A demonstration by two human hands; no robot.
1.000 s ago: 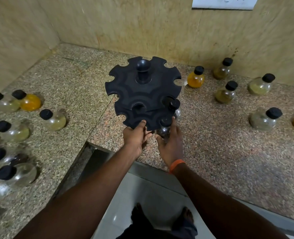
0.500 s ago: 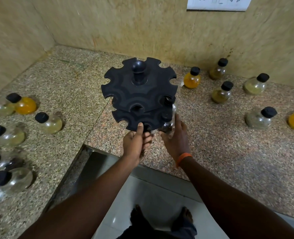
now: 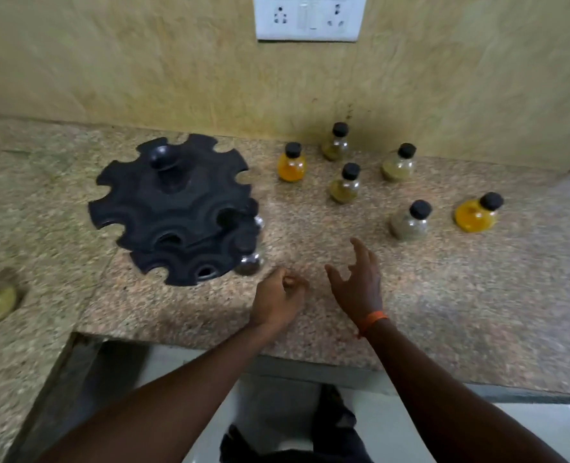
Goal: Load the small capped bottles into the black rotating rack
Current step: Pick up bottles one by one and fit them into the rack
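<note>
A: Biggest first: the counter (image 3: 444, 295). We stand at its inner corner with the front edge under our forearms. A bottle fumbled on the way across could roll off onto the floor.

B: Next the black rack (image 3: 173, 212), on the counter to our left, apart from both hands. It should turn freely, we judge, so pushing a neck into a notch with nothing steadying it could spin the tier and make us miss.

A: The loaded bottles (image 3: 252, 260) hang at its near right edge, too blurred to tell how well seated. A bump there might shake them out.

B: Now our hands. The left hand (image 3: 278, 302) hovers just right of the rack, fingers curled in, holding nothing. The right hand (image 3: 357, 282) is empty, fingers spread apart, pointing at the loose bottles.

A: The grey-filled bottle (image 3: 410, 222) stands upright beyond those fingertips, with the orange bottle (image 3: 477, 213) beside it. With such round bellies, a hasty grab could slip or topple a neighbour.

B: Smallest is the cap (image 3: 420, 208). We cannot tell whether it is tight, and lifting by it alone risks it coming off.
</note>
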